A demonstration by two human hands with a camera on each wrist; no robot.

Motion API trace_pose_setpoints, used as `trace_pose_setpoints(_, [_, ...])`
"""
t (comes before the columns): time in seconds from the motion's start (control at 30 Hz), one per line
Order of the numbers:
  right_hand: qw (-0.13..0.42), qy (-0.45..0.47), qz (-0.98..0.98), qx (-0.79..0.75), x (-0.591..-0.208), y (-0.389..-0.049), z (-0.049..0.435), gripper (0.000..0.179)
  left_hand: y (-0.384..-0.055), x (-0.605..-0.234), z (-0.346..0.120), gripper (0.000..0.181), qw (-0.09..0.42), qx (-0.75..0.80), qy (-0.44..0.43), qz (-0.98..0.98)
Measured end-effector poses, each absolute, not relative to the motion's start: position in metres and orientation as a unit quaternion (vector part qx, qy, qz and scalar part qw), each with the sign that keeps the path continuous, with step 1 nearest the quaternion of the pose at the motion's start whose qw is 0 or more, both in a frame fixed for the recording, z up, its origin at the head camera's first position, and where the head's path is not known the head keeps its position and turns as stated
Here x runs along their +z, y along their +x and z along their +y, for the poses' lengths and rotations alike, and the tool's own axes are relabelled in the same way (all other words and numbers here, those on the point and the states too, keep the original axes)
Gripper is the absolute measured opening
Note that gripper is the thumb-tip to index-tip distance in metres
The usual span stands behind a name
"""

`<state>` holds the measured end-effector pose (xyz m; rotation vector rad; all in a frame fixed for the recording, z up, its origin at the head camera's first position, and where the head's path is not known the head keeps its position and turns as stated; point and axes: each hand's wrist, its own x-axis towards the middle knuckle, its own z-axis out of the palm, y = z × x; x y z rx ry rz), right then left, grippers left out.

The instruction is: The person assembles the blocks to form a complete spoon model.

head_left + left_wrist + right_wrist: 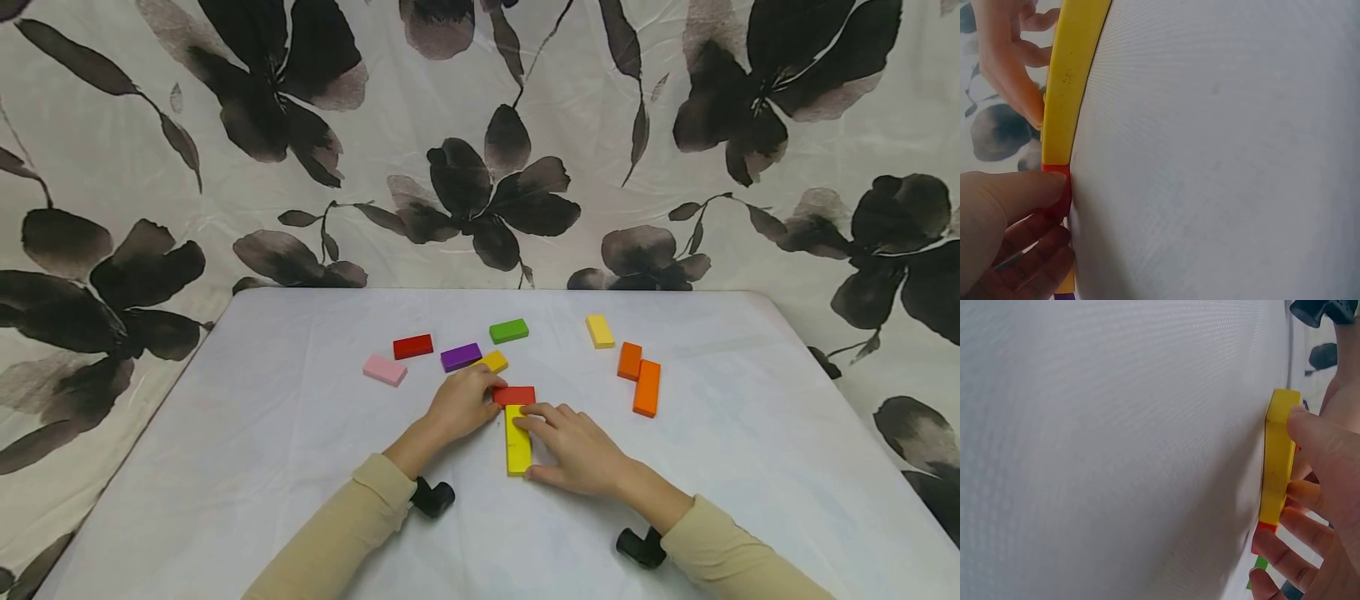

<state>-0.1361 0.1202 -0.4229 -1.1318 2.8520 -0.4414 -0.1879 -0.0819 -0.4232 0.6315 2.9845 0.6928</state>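
In the head view my left hand (pixel 465 398) pinches the left end of a red block (pixel 516 395), thumb on the near side and index finger on the far side. A longer yellow block (pixel 517 446) lies lengthwise with its far end against the red one, forming a T. My right hand (pixel 573 446) is at the yellow block's right side, fingers spread and gently bent. Its index finger reaches onto the yellow block's top, and its thumb (pixel 1313 428) touches near the closer end. The left wrist view shows the left thumb (pixel 1029 187) on the red block.
Beyond my left hand lie a yellow-orange block (pixel 492 361), a purple block (pixel 461 357), a dark red block (pixel 412 347), a pink block (pixel 385 370) and a green block (pixel 508 331). Rightward are a pale yellow block (pixel 599 331) and two orange blocks (pixel 647 389). A floral cloth (pixel 600 183) hangs behind the white table.
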Motion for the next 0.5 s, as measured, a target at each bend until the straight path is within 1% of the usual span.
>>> trace_pose_setpoints(0.23, [0.02, -0.36, 0.919, -0.163, -0.421, -0.135, 0.124, 0.06, -0.188, -0.422, -0.081, 0.03, 0.014, 0.219, 0.2, 0.955])
trace_pose_setpoints(0.5, [-0.024, -0.333, 0.925, -0.183, -0.415, -0.142, 0.136, 0.051, -0.188, -0.42, -0.08, 0.03, 0.022, 0.224, 0.193, 0.955])
